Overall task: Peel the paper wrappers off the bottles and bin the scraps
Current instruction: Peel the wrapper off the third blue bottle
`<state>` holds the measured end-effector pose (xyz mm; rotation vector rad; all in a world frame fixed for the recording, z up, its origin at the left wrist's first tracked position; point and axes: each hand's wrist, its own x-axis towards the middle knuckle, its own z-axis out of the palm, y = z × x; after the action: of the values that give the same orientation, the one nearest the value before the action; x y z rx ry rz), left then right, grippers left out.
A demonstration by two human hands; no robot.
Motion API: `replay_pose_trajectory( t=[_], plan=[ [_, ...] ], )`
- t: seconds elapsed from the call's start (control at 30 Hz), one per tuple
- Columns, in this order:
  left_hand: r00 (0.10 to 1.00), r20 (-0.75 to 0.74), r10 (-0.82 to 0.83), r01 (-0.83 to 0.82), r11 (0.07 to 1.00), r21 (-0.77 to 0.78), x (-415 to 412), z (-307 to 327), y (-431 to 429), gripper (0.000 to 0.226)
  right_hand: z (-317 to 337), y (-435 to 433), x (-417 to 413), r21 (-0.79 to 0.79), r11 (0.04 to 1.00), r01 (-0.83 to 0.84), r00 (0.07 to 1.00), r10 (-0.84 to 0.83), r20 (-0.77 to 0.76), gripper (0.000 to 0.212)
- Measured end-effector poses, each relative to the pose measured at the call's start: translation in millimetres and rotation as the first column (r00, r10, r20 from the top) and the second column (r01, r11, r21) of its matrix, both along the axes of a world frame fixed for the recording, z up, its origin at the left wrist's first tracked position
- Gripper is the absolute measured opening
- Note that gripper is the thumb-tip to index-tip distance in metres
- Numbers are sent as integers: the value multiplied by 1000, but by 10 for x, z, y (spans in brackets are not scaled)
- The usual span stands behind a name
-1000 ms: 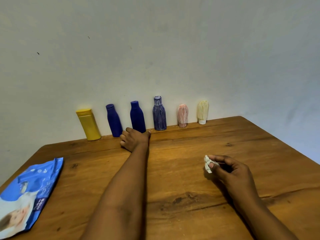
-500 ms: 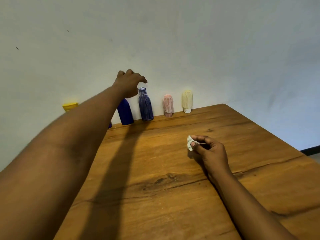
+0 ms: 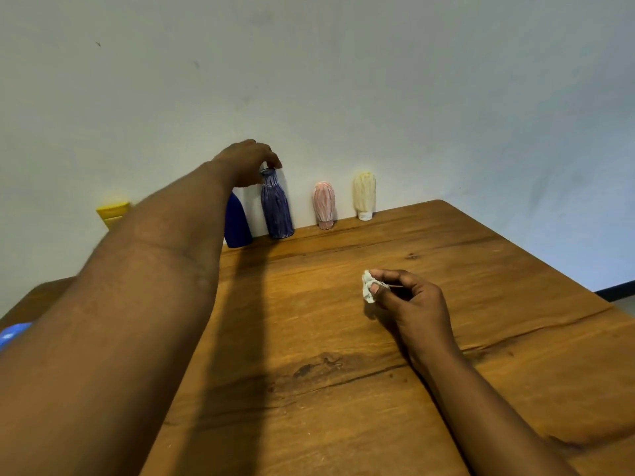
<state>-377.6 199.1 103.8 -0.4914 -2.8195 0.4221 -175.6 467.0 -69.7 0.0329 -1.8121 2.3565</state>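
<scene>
Wrappers cover three of the bottles lined up against the wall at the back of the counter (image 3: 343, 389): the striped blue bottle (image 3: 276, 207), the pink bottle (image 3: 324, 205) and the cream bottle (image 3: 364, 194), each upright and a little apart from its neighbour. To their left stand a plain blue bottle (image 3: 237, 225) and a yellow bottle (image 3: 111, 214), both half hidden behind the person's arm and both seemingly bare. That order suggests the row is being worked from left to right, with the striped one next.

The left hand (image 3: 245, 163) is stretched far forward, the arm almost straight and raised off the wood. Its fingers curl down over the mouth of the striped blue bottle, closing on the top. Taking it there makes sense to me. The neck is the narrow part, and it can be lifted clear without knocking the plain blue bottle just beside it.

The right hand (image 3: 409, 300) waits near the middle of the counter, forearm low and knuckles up. It pinches a crumpled paper scrap (image 3: 367, 286) between thumb and fingertips, kept, I would guess, until it can be binned. No bin shows from where I stand. A blue packet (image 3: 13, 333) just peeks in at the far left edge.
</scene>
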Motion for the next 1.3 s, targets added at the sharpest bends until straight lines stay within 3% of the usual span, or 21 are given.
replay_pose_trajectory(
  t=[0.13, 0.23, 0.33, 0.43, 0.53, 0.63, 0.73, 0.87, 1.03, 1.2, 1.23, 1.3],
  plan=[
    [998, 57, 7, -12, 996, 89, -22, 99, 0, 40, 12, -7, -1, -10, 1000, -4, 1000, 4, -11, 21],
    [994, 106, -24, 18, 998, 59, 100, 211, 37, 37, 37, 4, 9, -20, 1000, -5, 1000, 5, -9, 20],
    [998, 47, -47, 42, 996, 85, 420, 317, 67, 35, 65, 1, 29, -29, 999, 19, 1000, -19, -3, 20],
    [996, -72, -43, 61, 961, 270, 1001, 328, 75, 36, 114, 10, 77, -29, 997, 76, 997, -77, -10, 21],
    [989, -143, 23, 72, 781, 620, 1852, 73, 65, 31, 198, 22, 188, -29, 993, 112, 994, -113, -12, 21],
    [993, -79, 92, 18, 528, 849, 2771, -389, 75, 24, 265, 47, 391, -31, 986, 164, 985, -166, -47, 22],
    [987, 21, 159, -62, 258, 964, 3607, -876, 87, 17, 324, 91, 743, -20, 978, 207, 975, -208, -82, 25],
    [974, 120, 192, -137, 79, 987, 4380, -1270, 147, 17, 306, 118, 1349, 8, 980, 200, 972, -198, -125, 29],
    [960, 160, 229, -183, 78, 980, 4866, -1375, 266, 20, 291, -79, 2110, 343, 916, 210, 952, -111, -287, 24],
    [960, 169, 224, -204, 141, 969, 5173, -1397, 318, 26, 255, -300, 2666, 504, 836, 214, 926, -10, -377, 22],
    [957, 174, 234, -219, 184, 958, 5215, -1415, 310, 29, 230, -351, 2730, 540, 814, 214, 920, 18, -391, 18],
    [946, 142, 292, -248, 366, 897, 5263, -1459, 294, 33, 171, -450, 2821, 638, 732, 239, 901, 78, -427, 12]
  ],
)
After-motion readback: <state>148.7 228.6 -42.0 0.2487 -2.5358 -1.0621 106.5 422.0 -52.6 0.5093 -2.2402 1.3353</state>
